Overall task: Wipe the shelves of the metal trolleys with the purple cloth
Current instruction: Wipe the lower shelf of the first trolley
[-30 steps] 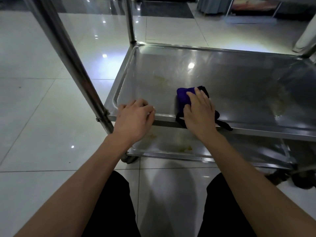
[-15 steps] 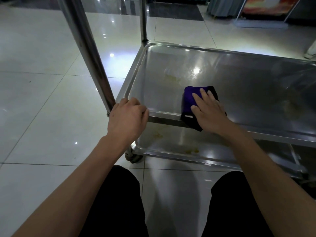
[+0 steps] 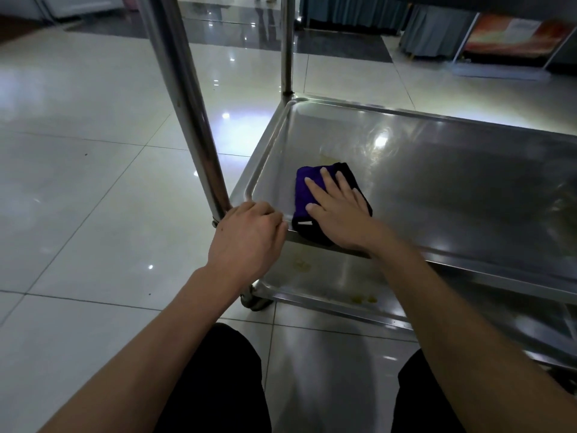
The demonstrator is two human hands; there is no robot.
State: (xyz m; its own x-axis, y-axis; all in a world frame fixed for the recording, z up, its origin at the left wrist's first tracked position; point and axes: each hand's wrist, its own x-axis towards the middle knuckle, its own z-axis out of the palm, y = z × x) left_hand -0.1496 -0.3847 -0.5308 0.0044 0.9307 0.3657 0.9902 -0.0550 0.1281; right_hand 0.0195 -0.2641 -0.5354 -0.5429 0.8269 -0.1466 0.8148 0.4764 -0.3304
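a metal trolley (image 3: 468,182) with 2 shelves shows; the cloth (image 3: 304,195) lies near the upper shelf's front-left corner. the right hand (image 3: 338,210) presses it flat, fingers spread, mid-wipe, while the left hand (image 3: 249,239) curls round the rim. next, probably a push toward the yellowish stain (image 3: 331,158) just beyond.

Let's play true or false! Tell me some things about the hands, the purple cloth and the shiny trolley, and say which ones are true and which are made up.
1. The right hand lies flat on the purple cloth. True.
2. The cloth is on the floor. False: it lies on the trolley's middle shelf, near the front left corner.
3. The left hand grips the shelf's front corner beside the metal post. True.
4. The lower shelf is spotless. False: it shows yellowish spots.
5. The left hand holds the cloth. False: only the right hand touches it.
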